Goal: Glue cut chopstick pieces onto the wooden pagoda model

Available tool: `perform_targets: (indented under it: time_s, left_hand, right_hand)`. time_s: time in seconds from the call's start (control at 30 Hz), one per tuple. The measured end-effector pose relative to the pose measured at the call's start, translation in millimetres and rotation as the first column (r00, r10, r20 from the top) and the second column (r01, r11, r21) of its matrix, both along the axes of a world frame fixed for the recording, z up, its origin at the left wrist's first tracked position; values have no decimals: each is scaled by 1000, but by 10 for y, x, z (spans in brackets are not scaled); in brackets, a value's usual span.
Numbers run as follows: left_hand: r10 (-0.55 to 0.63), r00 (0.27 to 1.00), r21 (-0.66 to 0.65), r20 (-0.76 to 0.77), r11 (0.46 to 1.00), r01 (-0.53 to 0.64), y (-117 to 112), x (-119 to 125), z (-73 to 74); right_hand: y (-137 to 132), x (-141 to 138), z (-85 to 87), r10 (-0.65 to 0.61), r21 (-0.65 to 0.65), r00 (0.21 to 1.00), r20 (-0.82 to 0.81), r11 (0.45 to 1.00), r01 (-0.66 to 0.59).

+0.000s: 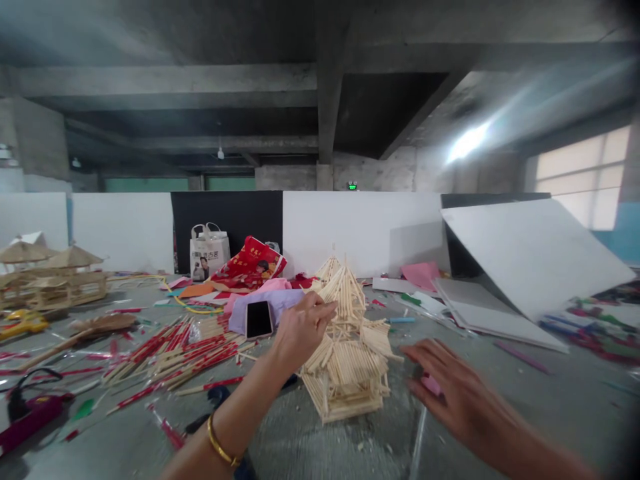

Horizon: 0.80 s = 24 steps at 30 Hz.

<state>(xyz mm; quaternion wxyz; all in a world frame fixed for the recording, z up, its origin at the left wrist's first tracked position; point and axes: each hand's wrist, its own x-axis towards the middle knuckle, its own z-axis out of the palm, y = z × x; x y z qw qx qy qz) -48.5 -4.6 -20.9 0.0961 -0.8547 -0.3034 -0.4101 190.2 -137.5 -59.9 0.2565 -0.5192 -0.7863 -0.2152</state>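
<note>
A model pagoda point(353, 363) of pale thin sticks stands upright on the grey tabletop, with a pointed upper roof and a wider tiered lower part. Over its left side reaches my left hand point(306, 328), fingers bent and drawn together at the base of the upper roof. Whatever those fingertips pinch is hidden. My right hand point(447, 385) hovers to the right of the model, slightly blurred, with thumb and fingers apart. Something pink point(431, 384) shows beneath its fingers; whether they touch it I cannot tell.
Loose sticks with red wrappers point(185, 353) lie scattered on the left. A phone point(259, 319) rests on purple cloth-like material. Other stick models point(65, 277) stand far left, near a yellow tool point(23, 323) and a purple power strip point(35, 419). White boards point(530, 253) lean on the right.
</note>
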Motion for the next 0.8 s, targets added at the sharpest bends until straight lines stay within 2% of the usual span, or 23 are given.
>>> perform_targets:
  time_s: [0.1,0.27,0.47,0.67,0.8]
  left_hand:
    - [11,1000,-3,-2,1000,-11,11,26,-21]
    - [-4,996,-24,95,1000,6,35,70,-47]
    - [-77,984,-10,160,997,80,52,89,-58]
    - [-104,978,-34,182,993,112,54,100,-51]
    - [-115,970,-39,216,991,126,-11,14,-7]
  right_hand:
    - [-32,53,-56,-17,18,1000,3,1000,17]
    - [-31,118,-109,-45,69,999,-23,997,47]
    - [-81,155,-153,-60,21,998,-36,998,61]
    - [-154,176,-163,-80,-37,996,-25,996,79]
    - [-245,433,-368,-122,16,992,-5,992,122]
